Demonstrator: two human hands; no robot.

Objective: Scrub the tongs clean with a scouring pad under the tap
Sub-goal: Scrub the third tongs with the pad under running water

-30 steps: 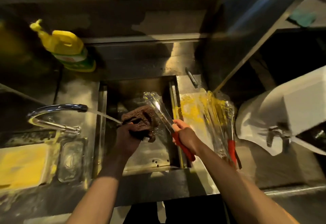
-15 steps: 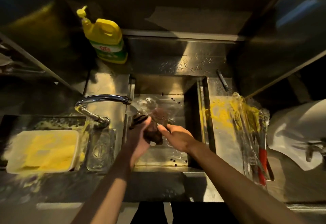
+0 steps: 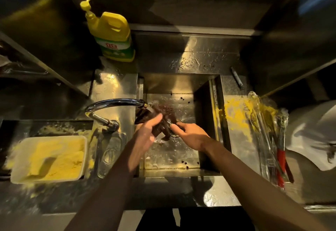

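Observation:
Over the steel sink point(image 3: 181, 158) my left hand point(image 3: 147, 132) is closed around a dark brown scouring pad point(image 3: 163, 110), held right at the spout of the chrome tap point(image 3: 116, 102), where water runs onto it. My right hand point(image 3: 192, 136) meets the pad from the right and pinches a thin shiny piece of the tongs point(image 3: 170, 121). The rest of the tongs is hidden by the pad and both hands.
More tongs with red handles point(image 3: 281, 156) lie on the right counter beside spilled yellow powder point(image 3: 234, 114). A yellow detergent bottle point(image 3: 112, 34) stands behind the tap. On the left sit a white tray of yellow powder point(image 3: 49, 158) and a clear dish point(image 3: 109, 154). A white appliance point(image 3: 312, 136) is at the far right.
The tongs, held out to the right of the pad a second ago, have come in against it. Both hands have closed together under the spout. My view has swung to the left.

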